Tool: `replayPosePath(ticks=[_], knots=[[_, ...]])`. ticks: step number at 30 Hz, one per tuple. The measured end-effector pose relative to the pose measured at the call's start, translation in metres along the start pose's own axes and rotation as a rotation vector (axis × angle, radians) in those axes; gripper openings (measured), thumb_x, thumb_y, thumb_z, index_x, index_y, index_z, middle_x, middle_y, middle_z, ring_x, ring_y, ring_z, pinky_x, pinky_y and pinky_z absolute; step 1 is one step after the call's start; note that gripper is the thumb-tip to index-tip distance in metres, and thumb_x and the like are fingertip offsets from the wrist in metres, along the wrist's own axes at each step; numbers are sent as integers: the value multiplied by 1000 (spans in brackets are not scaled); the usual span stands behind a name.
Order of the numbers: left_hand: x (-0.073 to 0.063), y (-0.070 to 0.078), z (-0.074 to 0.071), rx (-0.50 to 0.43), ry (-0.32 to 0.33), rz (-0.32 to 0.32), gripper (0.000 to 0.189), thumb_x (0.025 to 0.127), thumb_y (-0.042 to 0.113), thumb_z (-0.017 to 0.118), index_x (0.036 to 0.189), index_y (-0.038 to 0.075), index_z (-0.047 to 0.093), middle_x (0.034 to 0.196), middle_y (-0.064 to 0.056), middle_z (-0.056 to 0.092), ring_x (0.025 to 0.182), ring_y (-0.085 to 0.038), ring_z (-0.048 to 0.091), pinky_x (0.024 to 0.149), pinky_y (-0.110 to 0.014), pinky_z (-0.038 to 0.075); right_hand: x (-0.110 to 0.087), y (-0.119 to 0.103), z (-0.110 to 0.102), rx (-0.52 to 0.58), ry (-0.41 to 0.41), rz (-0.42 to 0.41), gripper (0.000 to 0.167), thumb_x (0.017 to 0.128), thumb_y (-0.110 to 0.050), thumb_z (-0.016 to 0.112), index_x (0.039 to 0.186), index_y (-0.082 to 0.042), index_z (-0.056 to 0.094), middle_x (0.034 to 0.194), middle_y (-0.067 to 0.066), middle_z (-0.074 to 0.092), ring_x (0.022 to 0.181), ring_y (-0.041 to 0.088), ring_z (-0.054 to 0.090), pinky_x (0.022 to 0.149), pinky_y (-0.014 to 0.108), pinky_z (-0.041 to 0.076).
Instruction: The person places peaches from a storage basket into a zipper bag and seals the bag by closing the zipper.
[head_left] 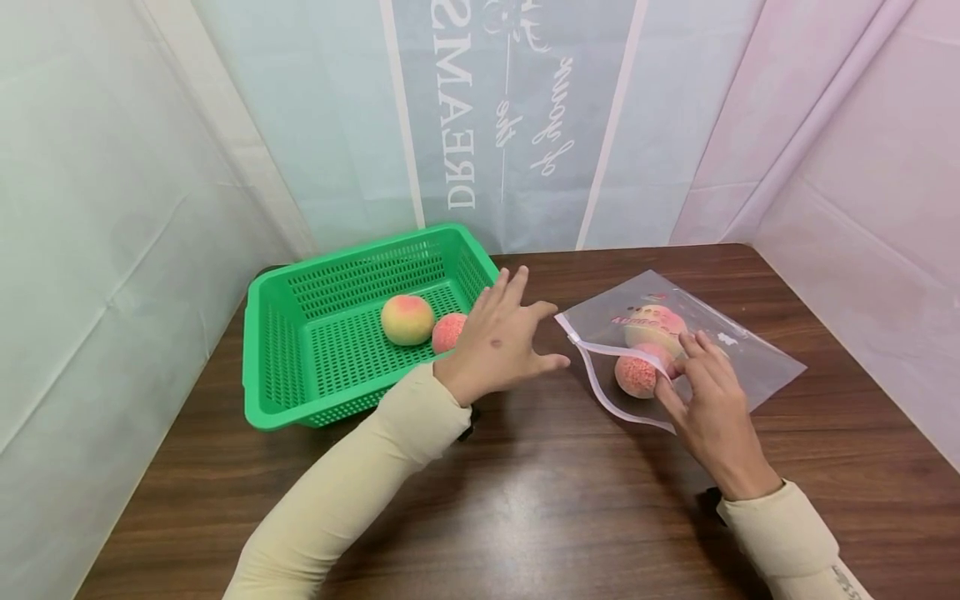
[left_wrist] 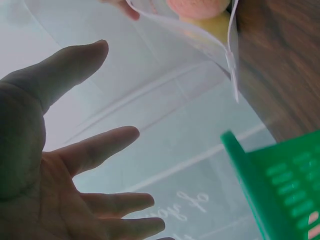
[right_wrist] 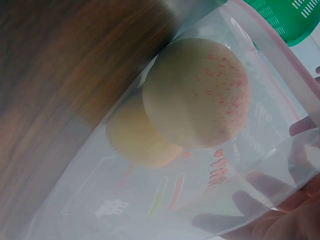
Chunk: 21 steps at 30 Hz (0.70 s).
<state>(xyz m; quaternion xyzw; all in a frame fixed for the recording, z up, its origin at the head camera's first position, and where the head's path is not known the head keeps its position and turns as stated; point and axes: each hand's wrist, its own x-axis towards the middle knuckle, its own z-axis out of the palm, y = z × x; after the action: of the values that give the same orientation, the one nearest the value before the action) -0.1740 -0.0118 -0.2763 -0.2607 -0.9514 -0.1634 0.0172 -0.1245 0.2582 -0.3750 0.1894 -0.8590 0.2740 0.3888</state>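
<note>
Right, left hand is hovering at the right end of the green basket, grip standing wide: fingers spreading, thumb pointing right toward the zip bag. Right hand is working a narrow grip, pinching the bag's film at the right side of its mouth.

Bag is lying on the right of the table, mouth gaping toward the near left, slider sitting at the mouth's left end. Two peaches are resting inside: speckled pink one sitting nearer the mouth, yellow-pink one sitting just beyond, the right wrist view showing them overlapping through clear film.

Basket is standing on the left, far side of the table, holding two more: a yellow-pink peach and, just right of it, a speckled peach that the left hand is partly hiding. Pale cloth is hanging behind, showing mirrored lettering. Cream sleeves are covering both forearms.
</note>
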Motion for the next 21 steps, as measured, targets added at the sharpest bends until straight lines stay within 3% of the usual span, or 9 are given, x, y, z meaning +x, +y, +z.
replayPosePath(ticks=[4,21], knots=[[0,-7,-7,-2,-24,-39,65,84,53,76,137,18,62,161,-23,23,150,-42,14,118,-54,19,1,0,-2,-21,-30,-4,13,81,-7,62,79,4,55,118,37,62,121,54,52,113,47,33],[-4,-33,-22,44,-33,-125,66,82,53,77,136,16,63,161,-23,22,149,-44,12,116,-60,18,3,-1,0,-1,-16,-2,17,72,6,70,78,3,55,115,36,63,122,54,52,112,51,34]])
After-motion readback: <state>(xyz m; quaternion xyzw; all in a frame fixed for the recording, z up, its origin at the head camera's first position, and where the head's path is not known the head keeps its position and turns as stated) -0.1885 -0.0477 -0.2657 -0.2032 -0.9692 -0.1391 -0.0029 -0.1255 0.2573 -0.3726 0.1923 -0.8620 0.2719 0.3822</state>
